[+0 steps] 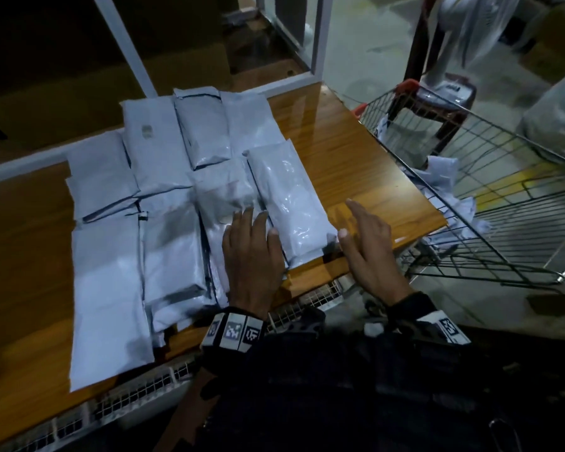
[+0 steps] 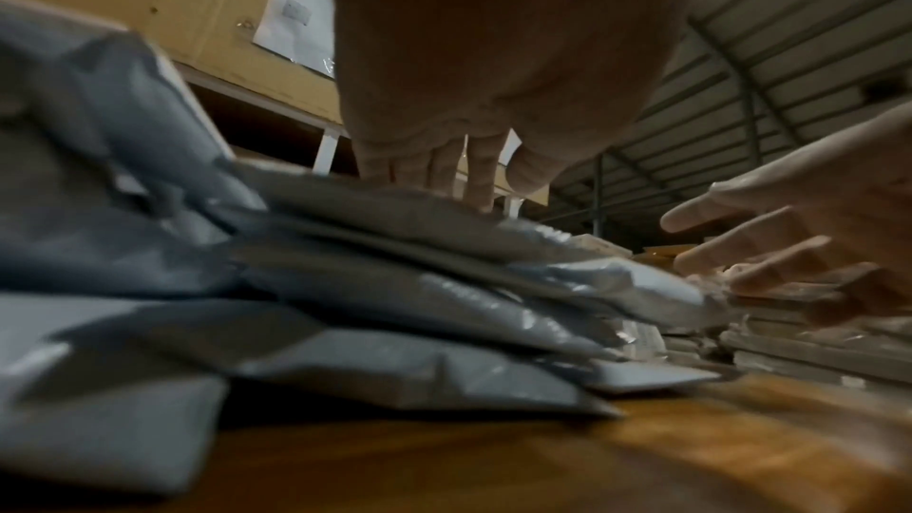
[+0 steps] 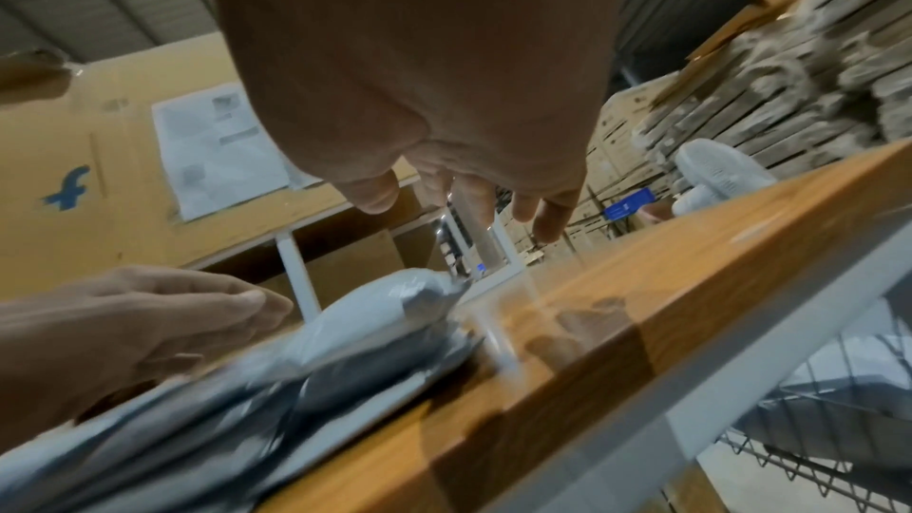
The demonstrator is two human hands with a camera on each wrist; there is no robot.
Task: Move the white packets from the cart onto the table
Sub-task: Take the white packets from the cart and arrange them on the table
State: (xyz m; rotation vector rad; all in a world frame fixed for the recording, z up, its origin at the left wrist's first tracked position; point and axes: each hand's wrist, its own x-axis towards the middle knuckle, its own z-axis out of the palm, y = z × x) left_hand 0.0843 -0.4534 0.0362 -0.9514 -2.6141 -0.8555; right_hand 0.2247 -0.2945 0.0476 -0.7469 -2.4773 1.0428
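Left hand [image 1: 252,259] flat on packets [image 1: 163,203], right hand [image 1: 369,246] released; cart [image 1: 490,203] contents unclear.

blue "f" logo on cardboard box [image 3: 74,139]; sheet [image 3: 217,147] text unreadable

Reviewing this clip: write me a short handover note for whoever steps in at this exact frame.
Left hand: flat, fingers straight, resting on the packets on the table; no grip.
Right hand: open above the table beside the rightmost packet, holding nothing.
Done: many white packets lie in overlapping rows on the table.
Left: more white packets remain in the wire cart to the right; fetch them next.
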